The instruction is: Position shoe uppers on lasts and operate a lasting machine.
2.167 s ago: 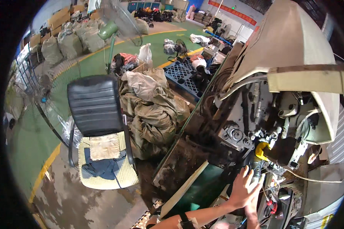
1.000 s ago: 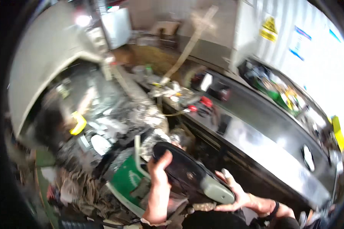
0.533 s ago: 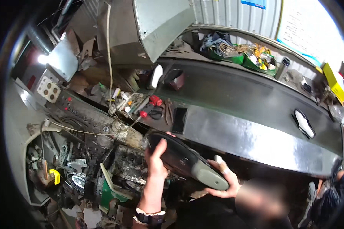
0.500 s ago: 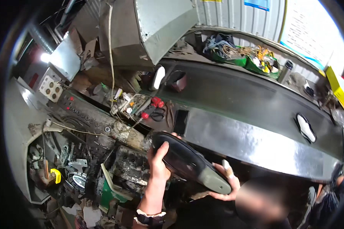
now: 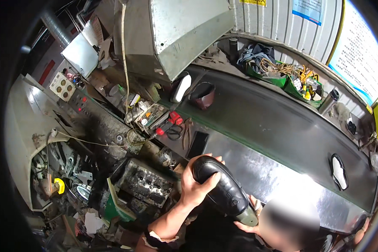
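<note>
A black leather shoe upper [image 5: 222,189] is stretched over a grey-green shoe last [image 5: 248,217], held in the air in front of the metal bench. My left hand [image 5: 194,188] wraps round the toe end, thumb across the top and fingertips showing beyond the far side. At the heel end, my right hand [image 5: 256,204] closes on the bare last; a blurred patch covers much of that hand. One of its fingertips has a pale wrap. The toe points up and left, with the upper's top side in sight.
Beyond lies a dark conveyor belt [image 5: 260,122] bearing a white-soled shoe [image 5: 339,171]. Another pale-soled shoe [image 5: 181,88] stands near a dark red leather piece [image 5: 203,95]. A phone [image 5: 198,145], pincers [image 5: 187,133] and greasy machinery [image 5: 145,182] lie left. Another person's hand [image 5: 361,231] shows far right.
The shoe has rolled in my hands, so the top of the upper now shows where its side did. Both hands still hold it. The view has shifted slightly.
</note>
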